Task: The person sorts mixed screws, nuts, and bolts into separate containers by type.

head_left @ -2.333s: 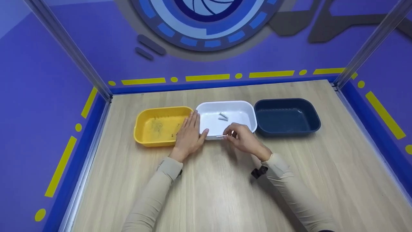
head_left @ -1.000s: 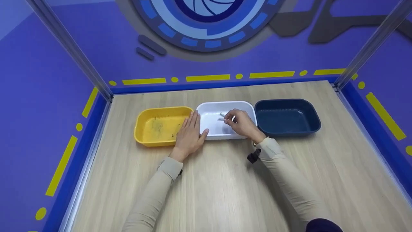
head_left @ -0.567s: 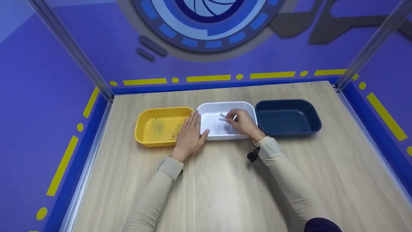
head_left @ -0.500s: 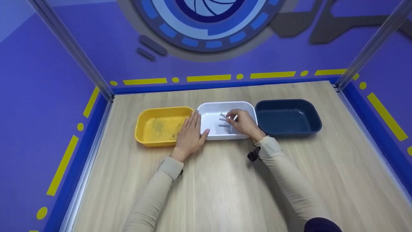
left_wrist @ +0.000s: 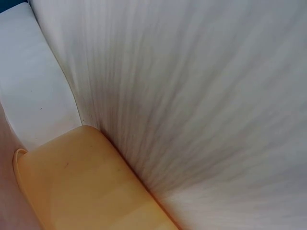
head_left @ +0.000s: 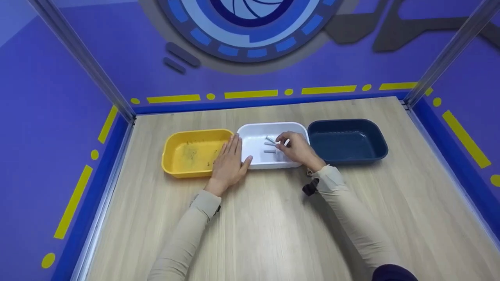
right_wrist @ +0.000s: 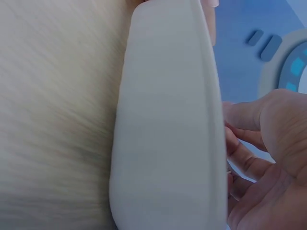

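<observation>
In the head view my left hand (head_left: 227, 162) lies flat with straight fingers across the adjoining rims of the yellow tray (head_left: 168, 154) and the white tray (head_left: 250, 128). My right hand (head_left: 295, 147) reaches into the white tray, fingers bent and thumb close to the index finger, with nothing visible between them. Just left of these fingertips are three small silver bolts: an upper slanted bolt (head_left: 270, 139), a middle bolt (head_left: 269, 143) and a lower bolt (head_left: 269, 151). In the right wrist view, the white tray's side (right_wrist: 168, 115) hides the bolts and part of the right hand (right_wrist: 268, 163).
A dark blue tray (head_left: 347, 142) stands at the right end of the row. All three trays sit on a wooden table (head_left: 265, 226) before a purple back wall (head_left: 117, 58), with side walls left and right. Dark specks mark the yellow tray's floor.
My right hand has carried a bolt from the white tray's front rim inward and let it go onto the tray floor below the other two. The left hand has stayed put.
</observation>
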A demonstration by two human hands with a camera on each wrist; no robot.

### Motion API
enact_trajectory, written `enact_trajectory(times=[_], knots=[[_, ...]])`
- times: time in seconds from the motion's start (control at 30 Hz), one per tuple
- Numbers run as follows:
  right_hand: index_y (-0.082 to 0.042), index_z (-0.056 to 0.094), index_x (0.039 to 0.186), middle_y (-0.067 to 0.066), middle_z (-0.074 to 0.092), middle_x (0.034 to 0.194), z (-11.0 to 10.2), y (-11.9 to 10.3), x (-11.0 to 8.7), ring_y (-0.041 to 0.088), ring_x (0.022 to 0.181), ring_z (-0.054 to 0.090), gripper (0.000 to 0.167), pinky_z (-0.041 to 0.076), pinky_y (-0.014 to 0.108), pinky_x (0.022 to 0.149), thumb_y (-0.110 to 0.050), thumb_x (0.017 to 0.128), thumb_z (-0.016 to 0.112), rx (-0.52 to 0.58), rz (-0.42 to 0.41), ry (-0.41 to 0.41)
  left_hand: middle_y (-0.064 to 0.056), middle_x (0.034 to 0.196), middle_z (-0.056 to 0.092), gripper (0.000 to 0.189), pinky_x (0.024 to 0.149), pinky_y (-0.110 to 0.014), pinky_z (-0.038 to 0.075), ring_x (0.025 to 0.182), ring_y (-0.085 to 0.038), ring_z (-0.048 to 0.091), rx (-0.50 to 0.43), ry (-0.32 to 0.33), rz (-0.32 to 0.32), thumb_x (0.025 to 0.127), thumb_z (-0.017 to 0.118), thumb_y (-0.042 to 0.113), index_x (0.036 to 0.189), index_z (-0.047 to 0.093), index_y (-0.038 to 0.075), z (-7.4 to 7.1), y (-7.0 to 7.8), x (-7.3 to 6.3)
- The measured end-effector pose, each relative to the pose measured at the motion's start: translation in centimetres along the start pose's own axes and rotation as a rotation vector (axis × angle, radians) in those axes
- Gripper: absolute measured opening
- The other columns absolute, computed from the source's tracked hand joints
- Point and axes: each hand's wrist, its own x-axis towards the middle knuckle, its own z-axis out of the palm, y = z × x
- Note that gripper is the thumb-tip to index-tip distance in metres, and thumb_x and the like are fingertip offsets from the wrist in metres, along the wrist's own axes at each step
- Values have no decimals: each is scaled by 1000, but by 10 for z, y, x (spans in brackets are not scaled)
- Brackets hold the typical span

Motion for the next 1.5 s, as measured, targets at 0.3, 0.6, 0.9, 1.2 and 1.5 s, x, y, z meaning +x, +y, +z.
enact_trajectory(times=[0.3,0.6,0.9,1.2,1.5], knots=[[2,77,114,13,74,100,-17,-9,-10,23,82,65,17,52,30,73,-9,101,72,-21,19,-3,-20,179,11,83,137,-49,14,167,-34,11,11,-3,-9,113,28,57,169,17,-4,-2,-5,-3],[0,77,115,13,75,101,-37,-10,-23,25,84,67,17,54,33,73,-10,101,72,-45,-24,32,-20,179,13,83,137,-49,15,167,-34,12,21,-1,-12,113,28,58,168,18,-4,-3,-5,-2],[2,77,113,13,72,98,-60,4,-46,22,80,62,18,50,29,69,-10,101,74,-40,-37,90,-20,178,14,84,137,-49,13,167,-34,13,33,-9,4,113,30,58,168,20,-5,-2,-1,0],[-2,78,111,9,73,97,-94,25,-71,19,82,61,14,53,34,70,-9,99,77,-53,-78,195,-20,178,15,80,137,-49,11,167,-34,14,13,-16,3,114,32,53,168,20,-4,-7,6,-1],[-4,78,112,6,74,103,-107,57,-97,17,90,61,14,45,17,77,-13,101,75,-101,-69,230,-16,179,19,74,136,-51,17,167,-33,15,-48,13,8,113,35,51,168,28,2,-14,31,-2]])
